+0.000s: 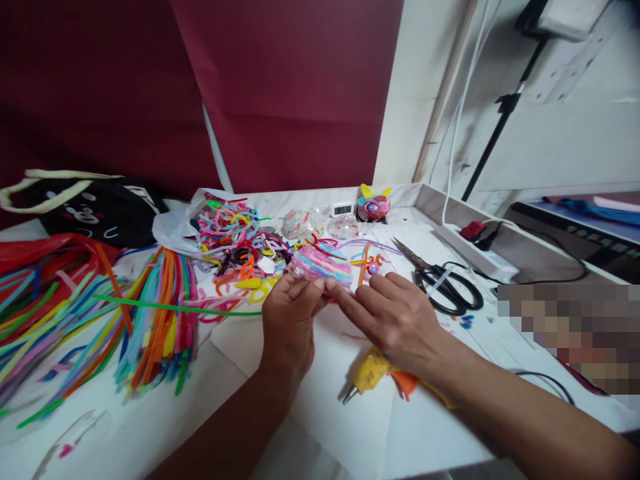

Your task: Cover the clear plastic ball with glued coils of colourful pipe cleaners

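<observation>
My left hand [290, 317] is closed in a pinch, and a long green pipe cleaner [180, 307] runs out of it to the left. Thumb and fingers of my right hand [393, 317] meet the left fingertips; what lies between them is hidden. Just behind the fingertips sits a rounded piece wrapped in pink, purple and blue stripes [324, 265], with red strands on top. Below my right hand a yellow glue gun [371, 371] rests on white paper [345, 427], its metal nozzle pointing to the lower left.
Bundles of coloured pipe cleaners [163, 313] spread over the left side. Behind them are a heap of short pieces [230, 227] and a black bag [95, 210]. Black-handled scissors [445, 283] lie open at right, near a power strip [477, 253]. A decorated ball [374, 205] stands beside a small digital clock [343, 210].
</observation>
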Available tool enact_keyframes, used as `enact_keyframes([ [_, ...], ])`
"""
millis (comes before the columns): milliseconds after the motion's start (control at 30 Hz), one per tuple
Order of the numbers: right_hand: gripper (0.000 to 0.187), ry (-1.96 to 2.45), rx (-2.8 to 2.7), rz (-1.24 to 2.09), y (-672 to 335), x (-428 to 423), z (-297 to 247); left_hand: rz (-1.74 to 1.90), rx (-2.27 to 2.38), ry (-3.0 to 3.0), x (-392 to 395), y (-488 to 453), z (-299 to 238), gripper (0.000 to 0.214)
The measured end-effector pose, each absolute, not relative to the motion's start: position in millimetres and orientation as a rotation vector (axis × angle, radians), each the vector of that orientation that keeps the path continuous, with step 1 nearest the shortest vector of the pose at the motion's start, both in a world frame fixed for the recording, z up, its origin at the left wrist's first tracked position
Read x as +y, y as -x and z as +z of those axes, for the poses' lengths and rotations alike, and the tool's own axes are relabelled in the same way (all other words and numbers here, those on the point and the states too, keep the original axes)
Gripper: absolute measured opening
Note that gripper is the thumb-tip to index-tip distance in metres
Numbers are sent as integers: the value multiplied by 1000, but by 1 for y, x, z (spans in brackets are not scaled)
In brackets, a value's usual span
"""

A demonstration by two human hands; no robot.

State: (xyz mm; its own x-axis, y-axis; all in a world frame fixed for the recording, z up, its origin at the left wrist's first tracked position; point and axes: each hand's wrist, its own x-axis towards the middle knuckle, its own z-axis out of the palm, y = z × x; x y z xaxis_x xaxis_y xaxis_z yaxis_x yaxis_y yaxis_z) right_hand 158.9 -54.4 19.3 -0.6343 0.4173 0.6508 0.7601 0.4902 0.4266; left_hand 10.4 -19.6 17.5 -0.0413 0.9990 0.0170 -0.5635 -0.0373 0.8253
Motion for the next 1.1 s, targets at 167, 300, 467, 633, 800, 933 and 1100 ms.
enact_keyframes([
  [167, 30, 872, -2228, -978, -161, -53, 17, 1483, 740, -763, -20, -9, 21, 22],
  [300, 26, 843, -2202, -950, -162, -52, 18, 1487, 710, -755, -21, -8, 23, 21],
  [467, 24, 845, -2183, -946, -163, -51, 21, 1477, 717, -762, -21, -8, 24, 18],
  [633, 26, 847, -2176, -956, -164, -51, 21, 1445, 723, -780, -21, -6, 22, 19],
  [800, 27, 855, -2190, -937, -165, -51, 20, 1429, 735, -741, -19, -5, 22, 22],
  [933, 27, 852, -2192, -932, -165, -51, 21, 1422, 740, -724, -19, -4, 23, 18],
  [1100, 28, 849, -2198, -914, -165, -51, 21, 1415, 743, -689, -19, -2, 23, 16],
])
